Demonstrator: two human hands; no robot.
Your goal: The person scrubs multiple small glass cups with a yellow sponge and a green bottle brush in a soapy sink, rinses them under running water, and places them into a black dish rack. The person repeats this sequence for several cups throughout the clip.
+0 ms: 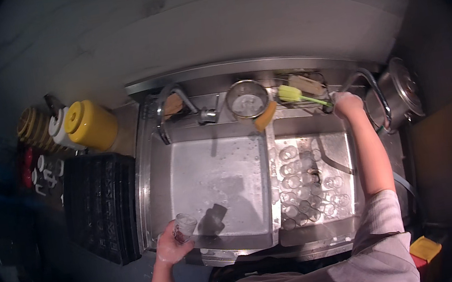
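In my left hand (171, 244) is a clear drinking glass (185, 227), tilted over the near left of the large left sink basin (218, 176). My right hand (348, 103), with white foam on it, reaches to the back ledge at the right. A green bottle brush (289, 93) lies there with its handle running up to my right fingers. Whether those fingers close around the handle cannot be made out. Several clear glasses (291, 181) stand in the right basin (339, 143), in shallow water or on wet steel.
A metal bowl (247, 98) and an orange sponge or cloth (266, 116) sit behind the divider. Faucets arch at left (161, 119) and right (381, 99). Black stacked crates (100, 209) and a yellow lidded container (93, 124) stand left; a steel pot (395, 93) stands right.
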